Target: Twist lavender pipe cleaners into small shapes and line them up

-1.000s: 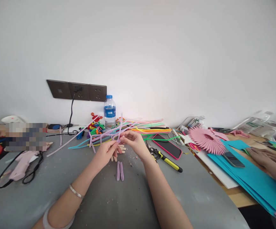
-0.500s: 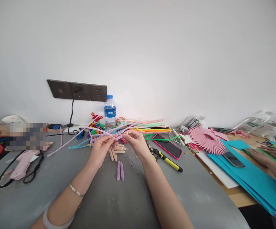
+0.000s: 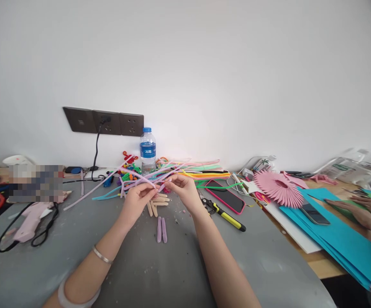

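My left hand (image 3: pixel 140 197) is closed in a pinch on a lilac pipe cleaner (image 3: pixel 137 174), whose free end rises to the left over the table. Opposite it, my right hand (image 3: pixel 182 190) pinches a short lilac piece (image 3: pixel 163 185); whether this is the same pipe cleaner or a wrapped stick, I cannot tell. Just below the hands lie several bare wooden sticks (image 3: pixel 155 207). Closer to me, two lilac-covered sticks (image 3: pixel 161 230) rest side by side. Behind my hands spreads a pile of coloured pipe cleaners (image 3: pixel 204 171).
A water bottle (image 3: pixel 148 149) stands by the wall. On the right are yellow-handled pliers (image 3: pixel 228 217), a pink-cased phone (image 3: pixel 225 197), blue paper (image 3: pixel 342 239) and another person's hands (image 3: pixel 358 209). A pink glue gun (image 3: pixel 28 222) with its cord lies left.
My hands have drawn slightly apart, and the lilac pipe cleaner by my left fingers now angles up. At the right, the other person's hands have shifted a little.
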The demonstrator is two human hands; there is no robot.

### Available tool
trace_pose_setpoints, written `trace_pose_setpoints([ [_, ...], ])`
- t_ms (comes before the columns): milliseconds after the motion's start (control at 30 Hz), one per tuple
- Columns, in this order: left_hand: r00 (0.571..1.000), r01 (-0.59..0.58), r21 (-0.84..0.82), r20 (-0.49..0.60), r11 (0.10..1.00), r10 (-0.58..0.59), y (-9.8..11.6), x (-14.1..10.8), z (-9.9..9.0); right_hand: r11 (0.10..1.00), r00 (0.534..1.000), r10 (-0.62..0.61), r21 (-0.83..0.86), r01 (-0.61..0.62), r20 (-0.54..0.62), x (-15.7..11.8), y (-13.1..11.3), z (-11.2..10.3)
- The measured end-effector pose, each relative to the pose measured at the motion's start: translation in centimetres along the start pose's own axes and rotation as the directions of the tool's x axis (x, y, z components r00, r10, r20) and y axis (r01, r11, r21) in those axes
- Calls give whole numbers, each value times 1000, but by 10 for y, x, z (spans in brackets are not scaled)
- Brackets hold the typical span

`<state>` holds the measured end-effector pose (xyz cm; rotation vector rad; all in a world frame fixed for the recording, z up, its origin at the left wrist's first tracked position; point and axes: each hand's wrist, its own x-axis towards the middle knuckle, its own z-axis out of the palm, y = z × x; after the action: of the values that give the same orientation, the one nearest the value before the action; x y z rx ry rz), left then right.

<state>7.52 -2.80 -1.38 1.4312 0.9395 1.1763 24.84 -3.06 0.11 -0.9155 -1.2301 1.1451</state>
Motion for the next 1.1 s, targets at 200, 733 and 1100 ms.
trace_pose_setpoints([
  [200, 999, -7, 83, 42, 996, 4, -7, -1, -2, 1000, 1000, 6, 24, -6, 17, 0, 7, 6],
  [733, 952, 158, 74, 254, 985, -172, 11, -6, 0, 988, 935, 155, -77, -137, 318, -5, 2, -7],
  [1100, 979, 38, 46, 198, 998, -46, 4, -2, -3, 992, 965, 128, -32, -124, 227, -4, 2, -2],
])
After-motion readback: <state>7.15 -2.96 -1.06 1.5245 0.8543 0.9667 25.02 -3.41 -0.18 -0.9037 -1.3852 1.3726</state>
